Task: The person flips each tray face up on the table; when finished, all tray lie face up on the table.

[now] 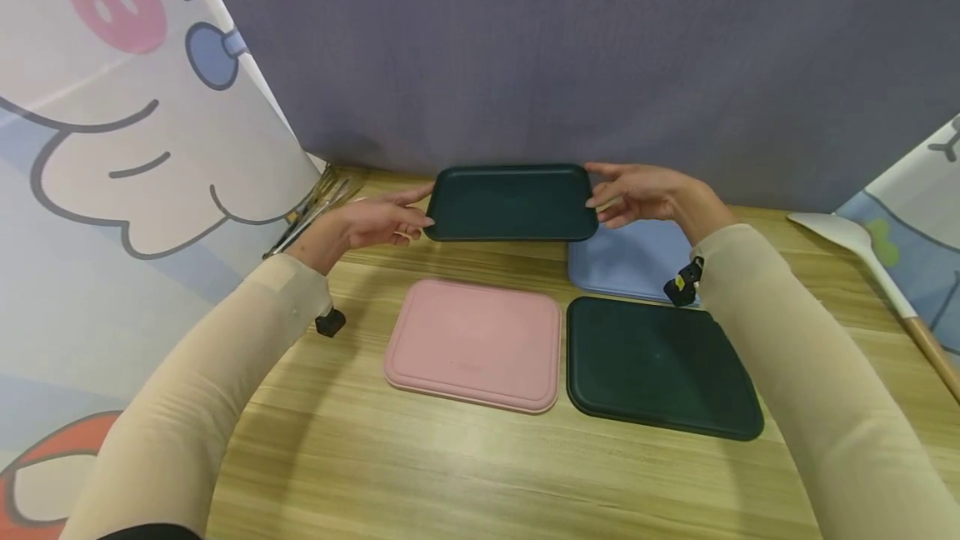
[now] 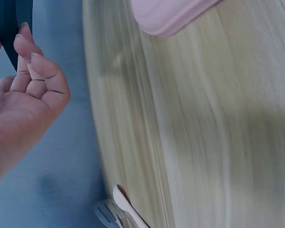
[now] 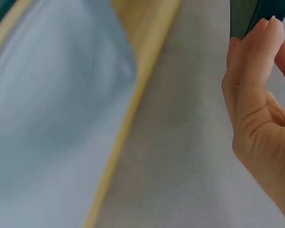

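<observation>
While the left hand [image 1: 377, 218] and right hand [image 1: 643, 192] pinch a tray [image 1: 513, 203], a pink board [image 1: 474, 346] and part-hidden blue board [image 1: 624, 261] lie nearby.

From where I stand, the left hand [image 1: 378, 219] and right hand [image 1: 637, 190] grip opposite short ends of a raised dark green tray [image 1: 513, 202]. On the table [image 1: 450, 473]: a pink panel [image 1: 476, 344]; immediately right, a dark green panel [image 1: 656, 365]; behind that, a partly covered blue panel [image 1: 626, 261]; far right, a long-handled spoon [image 1: 870, 248]
</observation>
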Tool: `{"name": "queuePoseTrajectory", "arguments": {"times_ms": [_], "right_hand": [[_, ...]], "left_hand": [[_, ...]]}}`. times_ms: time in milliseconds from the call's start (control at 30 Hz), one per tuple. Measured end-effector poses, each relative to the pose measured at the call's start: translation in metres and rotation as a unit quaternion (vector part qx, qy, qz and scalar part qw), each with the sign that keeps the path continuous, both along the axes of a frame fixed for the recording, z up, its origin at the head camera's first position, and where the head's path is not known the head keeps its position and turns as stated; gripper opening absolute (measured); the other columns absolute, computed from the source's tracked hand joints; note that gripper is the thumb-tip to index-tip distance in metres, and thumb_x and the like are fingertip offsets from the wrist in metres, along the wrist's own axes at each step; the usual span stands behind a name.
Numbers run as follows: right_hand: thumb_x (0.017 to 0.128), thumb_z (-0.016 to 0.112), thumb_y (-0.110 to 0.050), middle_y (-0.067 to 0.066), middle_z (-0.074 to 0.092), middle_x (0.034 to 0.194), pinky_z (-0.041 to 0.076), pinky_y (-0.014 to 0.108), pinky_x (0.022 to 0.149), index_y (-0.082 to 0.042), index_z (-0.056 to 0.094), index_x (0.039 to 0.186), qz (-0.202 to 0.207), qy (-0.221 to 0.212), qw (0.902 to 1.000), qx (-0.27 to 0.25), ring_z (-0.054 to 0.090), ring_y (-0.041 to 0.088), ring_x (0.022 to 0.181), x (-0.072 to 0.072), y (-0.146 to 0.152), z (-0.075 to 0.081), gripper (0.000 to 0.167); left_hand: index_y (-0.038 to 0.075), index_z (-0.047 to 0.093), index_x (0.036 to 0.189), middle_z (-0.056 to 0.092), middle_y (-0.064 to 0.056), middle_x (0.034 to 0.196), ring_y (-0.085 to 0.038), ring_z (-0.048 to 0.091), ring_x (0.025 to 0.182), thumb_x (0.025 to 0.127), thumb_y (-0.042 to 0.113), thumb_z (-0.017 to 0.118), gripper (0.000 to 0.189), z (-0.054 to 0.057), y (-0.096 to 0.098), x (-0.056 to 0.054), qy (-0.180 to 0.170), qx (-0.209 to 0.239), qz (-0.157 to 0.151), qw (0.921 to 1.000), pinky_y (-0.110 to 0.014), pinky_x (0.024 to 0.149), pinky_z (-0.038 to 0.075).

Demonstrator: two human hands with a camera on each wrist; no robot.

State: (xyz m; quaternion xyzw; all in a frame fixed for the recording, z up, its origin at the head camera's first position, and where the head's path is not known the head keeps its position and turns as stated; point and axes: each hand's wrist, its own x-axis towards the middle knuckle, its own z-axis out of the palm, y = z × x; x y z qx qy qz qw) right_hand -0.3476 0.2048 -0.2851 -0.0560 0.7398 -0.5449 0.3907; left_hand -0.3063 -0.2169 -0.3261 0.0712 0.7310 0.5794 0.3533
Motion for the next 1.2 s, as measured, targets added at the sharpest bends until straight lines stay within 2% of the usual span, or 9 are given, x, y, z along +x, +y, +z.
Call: {"name": "queuePoseTrajectory", "arguments": {"times_ms": [167, 400, 467, 533, 633, 767, 933, 1100, 1200], "right_hand": [[0.101, 0.057, -0.005, 0.018, -0.009, 0.168, 0.059, 0.028, 0.074, -0.030, -0.005, 0.162, 0.002, -0.002, 1.0000, 0.009, 0.066, 0.014, 0.079, 0.001, -0.005, -0.016, 0.091], [0.100, 0.058, -0.005, 0.021, -0.001, 0.167, 0.058, 0.031, 0.078, -0.029, -0.006, 0.162, 0.007, -0.004, 0.9994, 0.034, 0.064, 0.015, 0.084, 0.002, -0.010, -0.038, 0.092], [0.100, 0.058, -0.005, 0.023, 0.001, 0.167, 0.057, 0.032, 0.080, -0.029, -0.006, 0.162, 0.007, 0.002, 0.9991, 0.041, 0.064, 0.015, 0.085, 0.002, -0.012, -0.045, 0.092], [0.100, 0.059, -0.006, 0.023, 0.004, 0.167, 0.057, 0.034, 0.083, -0.029, -0.006, 0.162, 0.007, 0.009, 0.9988, 0.047, 0.064, 0.016, 0.087, 0.003, -0.015, -0.051, 0.093], [0.100, 0.059, -0.007, 0.024, 0.006, 0.166, 0.058, 0.034, 0.084, -0.028, -0.005, 0.162, 0.008, 0.019, 0.9983, 0.055, 0.065, 0.015, 0.087, 0.004, -0.020, -0.059, 0.092], [0.099, 0.061, -0.008, 0.023, 0.009, 0.166, 0.059, 0.034, 0.082, -0.028, -0.003, 0.163, 0.005, 0.027, 0.9974, 0.067, 0.067, 0.015, 0.084, 0.004, -0.024, -0.067, 0.093], [0.098, 0.062, -0.007, 0.023, 0.009, 0.167, 0.059, 0.034, 0.079, -0.027, -0.001, 0.163, -0.002, 0.024, 0.9970, 0.074, 0.067, 0.014, 0.080, 0.005, -0.027, -0.073, 0.092], [0.099, 0.061, -0.007, 0.022, 0.009, 0.167, 0.059, 0.032, 0.078, -0.026, -0.001, 0.163, -0.007, 0.013, 0.9966, 0.081, 0.067, 0.014, 0.080, 0.004, -0.033, -0.077, 0.091], [0.099, 0.059, -0.007, 0.022, 0.008, 0.167, 0.059, 0.030, 0.076, -0.026, -0.002, 0.163, -0.006, 0.007, 0.9961, 0.087, 0.066, 0.013, 0.079, 0.004, -0.036, -0.079, 0.090]], "left_hand": [[0.033, 0.002, 0.162, 0.050, 0.005, 0.076, -0.015, 0.052, 0.077, 0.102, 0.016, 0.058, 0.084, -0.007, 0.000, -0.002, 0.003, -0.026, 0.002, 0.9997, -0.041, 0.087, 0.038], [0.030, 0.007, 0.163, 0.055, 0.000, 0.109, -0.013, 0.057, 0.075, 0.102, 0.018, 0.059, 0.081, -0.017, -0.003, -0.005, 0.014, -0.078, 0.002, 0.9969, -0.039, 0.082, 0.042], [0.031, 0.007, 0.163, 0.055, -0.001, 0.114, -0.013, 0.057, 0.076, 0.102, 0.019, 0.059, 0.081, -0.018, -0.004, -0.005, 0.015, -0.083, 0.001, 0.9964, -0.039, 0.082, 0.042], [0.032, 0.008, 0.162, 0.055, -0.001, 0.113, -0.014, 0.057, 0.077, 0.102, 0.019, 0.060, 0.081, -0.019, -0.006, -0.006, 0.013, -0.087, 0.003, 0.9961, -0.040, 0.083, 0.041], [0.035, 0.009, 0.162, 0.057, 0.000, 0.103, -0.016, 0.056, 0.079, 0.101, 0.019, 0.061, 0.082, -0.021, -0.008, -0.008, 0.007, -0.097, 0.003, 0.9953, -0.041, 0.085, 0.040], [0.034, 0.008, 0.162, 0.058, 0.003, 0.097, -0.017, 0.055, 0.081, 0.101, 0.019, 0.061, 0.083, -0.022, -0.011, -0.012, 0.009, -0.108, -0.010, 0.9941, -0.040, 0.084, 0.040], [0.030, 0.009, 0.163, 0.059, 0.001, 0.111, -0.017, 0.054, 0.082, 0.100, 0.020, 0.062, 0.083, -0.023, -0.012, -0.015, 0.021, -0.129, -0.023, 0.9911, -0.040, 0.082, 0.040], [0.027, 0.011, 0.163, 0.056, -0.003, 0.128, -0.018, 0.055, 0.090, 0.101, 0.021, 0.061, 0.080, -0.027, -0.013, -0.017, 0.033, -0.158, -0.031, 0.9864, -0.041, 0.090, 0.042], [0.026, 0.012, 0.163, 0.056, -0.005, 0.128, -0.019, 0.055, 0.092, 0.101, 0.020, 0.060, 0.078, -0.029, -0.013, -0.018, 0.034, -0.168, -0.027, 0.9848, -0.042, 0.095, 0.042]]}}
